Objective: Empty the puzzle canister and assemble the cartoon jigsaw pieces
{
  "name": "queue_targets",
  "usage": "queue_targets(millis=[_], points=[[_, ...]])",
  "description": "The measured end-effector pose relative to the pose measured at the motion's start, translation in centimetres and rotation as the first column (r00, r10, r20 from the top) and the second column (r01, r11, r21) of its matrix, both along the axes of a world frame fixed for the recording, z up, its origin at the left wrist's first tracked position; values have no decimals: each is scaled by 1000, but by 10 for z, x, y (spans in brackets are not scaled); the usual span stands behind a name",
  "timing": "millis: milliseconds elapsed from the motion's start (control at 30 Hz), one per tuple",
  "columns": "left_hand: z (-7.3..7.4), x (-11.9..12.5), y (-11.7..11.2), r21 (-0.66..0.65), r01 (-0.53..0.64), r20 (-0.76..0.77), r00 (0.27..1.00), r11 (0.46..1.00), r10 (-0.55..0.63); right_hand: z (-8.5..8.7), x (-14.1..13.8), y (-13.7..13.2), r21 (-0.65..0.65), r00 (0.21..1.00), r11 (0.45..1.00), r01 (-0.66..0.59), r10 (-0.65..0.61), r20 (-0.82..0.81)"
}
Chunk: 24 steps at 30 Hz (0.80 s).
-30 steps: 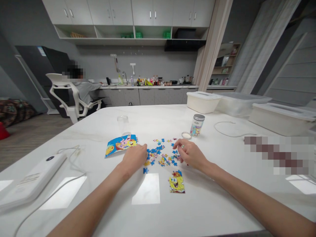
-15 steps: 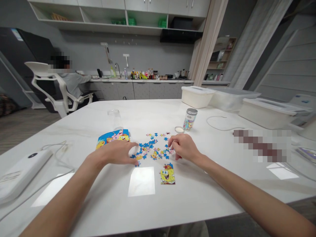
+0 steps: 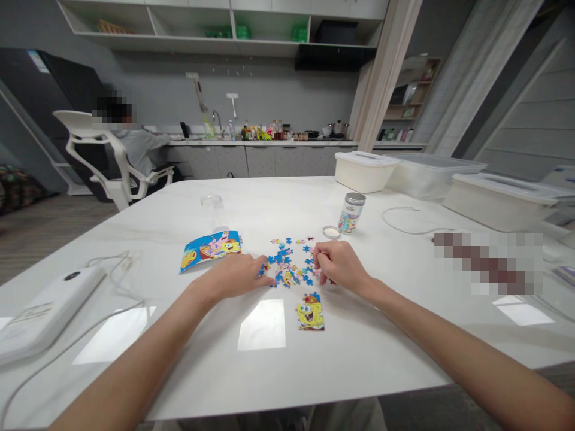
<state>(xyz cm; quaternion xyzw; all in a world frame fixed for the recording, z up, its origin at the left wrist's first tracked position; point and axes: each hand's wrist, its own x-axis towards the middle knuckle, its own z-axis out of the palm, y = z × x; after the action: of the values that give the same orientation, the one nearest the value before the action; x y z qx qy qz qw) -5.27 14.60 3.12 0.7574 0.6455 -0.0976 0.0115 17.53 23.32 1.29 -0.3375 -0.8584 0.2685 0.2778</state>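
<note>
Blue jigsaw pieces point(image 3: 287, 263), left hand point(image 3: 233, 276) grip open, right hand point(image 3: 339, 266) grip pinched (contents hidden), jar point(image 3: 351, 213) beyond

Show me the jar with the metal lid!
In the head view, the jar stands on the white table, up and right of the puzzle pieces, beside a small round lid and in front of a white tub.

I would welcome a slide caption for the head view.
Left hand and right hand at jigsaw pieces on a white table.

White marble-topped table point(image 3: 251, 203): scattered blue, pink and yellow jigsaw pieces point(image 3: 287, 262), two cartoon picture cards point(image 3: 210, 250) point(image 3: 310, 312), cylindrical metal-lidded jar point(image 3: 351, 212), clear plastic cup point(image 3: 212, 206), white lidded plastic boxes point(image 3: 366, 172).
</note>
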Motion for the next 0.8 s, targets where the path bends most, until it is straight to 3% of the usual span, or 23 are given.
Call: queue_targets(millis=[200,400,800], points=[[-11,6,0,114,4,-75,997,993,5,-4,-2,2,3,998,999,34,-34,50],[-11,13,-2,74,139,-65,989,988,-134,-8,-4,3,-11,996,1000,17,-16,84],[-7,11,-3,71,93,-36,995,993,-91,-8,-1,12,0,992,992,126,-126,10]])
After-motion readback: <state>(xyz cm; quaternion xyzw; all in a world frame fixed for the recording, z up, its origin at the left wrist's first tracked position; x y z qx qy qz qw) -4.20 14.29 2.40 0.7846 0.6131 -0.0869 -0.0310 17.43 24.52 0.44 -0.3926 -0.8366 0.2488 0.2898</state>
